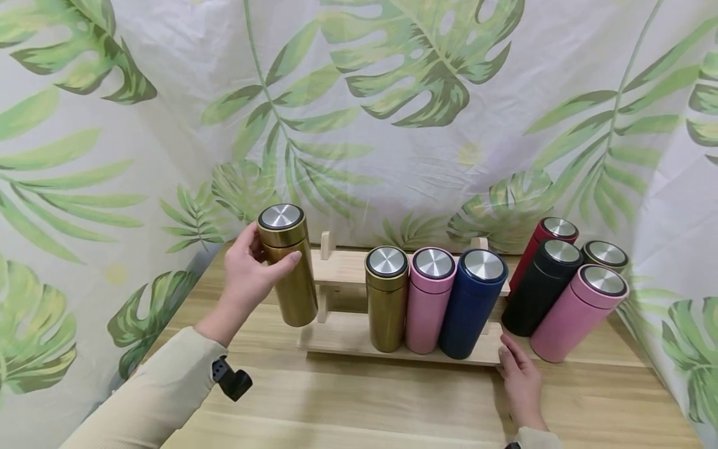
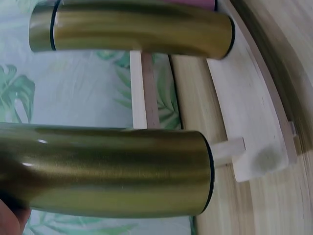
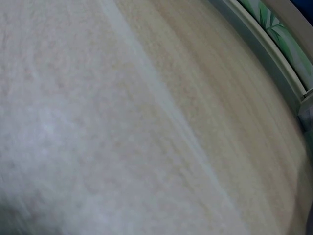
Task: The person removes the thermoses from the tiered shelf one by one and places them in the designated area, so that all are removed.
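My left hand (image 1: 252, 268) grips a gold vacuum flask (image 1: 297, 284) with a steel-topped lid, fingers behind it and thumb across its front. It is held slightly tilted at the left end of a two-tier wooden rack (image 1: 342, 330); its base is off the lower shelf in the left wrist view. At the rack's right end, my right hand (image 1: 524, 380) holds the lower shelf's corner between thumb and fingers. On that shelf stand another gold flask (image 1: 387, 312), a pink flask (image 1: 429, 305) and a blue flask (image 1: 471, 312), side by side.
Right of the rack, a red flask (image 1: 533, 249), a black flask (image 1: 538, 293), a gold flask (image 1: 606, 254) and a pink flask (image 1: 574, 318) cluster on the wooden table (image 1: 364, 405). A leaf-patterned cloth (image 1: 392, 156) hangs behind. The right wrist view shows mostly blurred tabletop.
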{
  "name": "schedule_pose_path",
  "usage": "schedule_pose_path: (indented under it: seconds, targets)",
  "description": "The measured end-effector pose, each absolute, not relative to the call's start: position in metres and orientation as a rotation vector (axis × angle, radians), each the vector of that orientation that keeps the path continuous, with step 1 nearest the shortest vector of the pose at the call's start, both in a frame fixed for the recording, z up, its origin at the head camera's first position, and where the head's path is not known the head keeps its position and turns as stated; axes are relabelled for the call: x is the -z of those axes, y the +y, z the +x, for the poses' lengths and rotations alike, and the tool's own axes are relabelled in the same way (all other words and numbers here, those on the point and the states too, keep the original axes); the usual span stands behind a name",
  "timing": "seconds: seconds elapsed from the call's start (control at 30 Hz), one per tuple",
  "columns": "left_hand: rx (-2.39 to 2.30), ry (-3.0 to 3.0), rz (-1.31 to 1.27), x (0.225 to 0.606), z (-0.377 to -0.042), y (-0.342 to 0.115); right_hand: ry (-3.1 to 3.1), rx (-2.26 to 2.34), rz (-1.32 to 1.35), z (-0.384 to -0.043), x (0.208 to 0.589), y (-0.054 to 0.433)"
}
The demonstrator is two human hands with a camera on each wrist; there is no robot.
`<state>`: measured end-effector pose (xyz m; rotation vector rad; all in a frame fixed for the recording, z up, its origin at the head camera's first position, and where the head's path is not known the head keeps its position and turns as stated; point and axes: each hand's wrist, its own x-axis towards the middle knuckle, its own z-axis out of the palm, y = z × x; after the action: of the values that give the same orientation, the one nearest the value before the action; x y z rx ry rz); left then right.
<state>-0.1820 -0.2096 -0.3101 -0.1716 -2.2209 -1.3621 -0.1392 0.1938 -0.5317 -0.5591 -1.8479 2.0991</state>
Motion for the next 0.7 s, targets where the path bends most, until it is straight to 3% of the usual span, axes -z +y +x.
schedule_pose_path:
  seconds: [0.7]
  targets:
    - [1.330,-2.134,0.135,0.323,-0.213,-0.242,-1.884,-2.093,-0.607,-0.142,0.535,0.195]
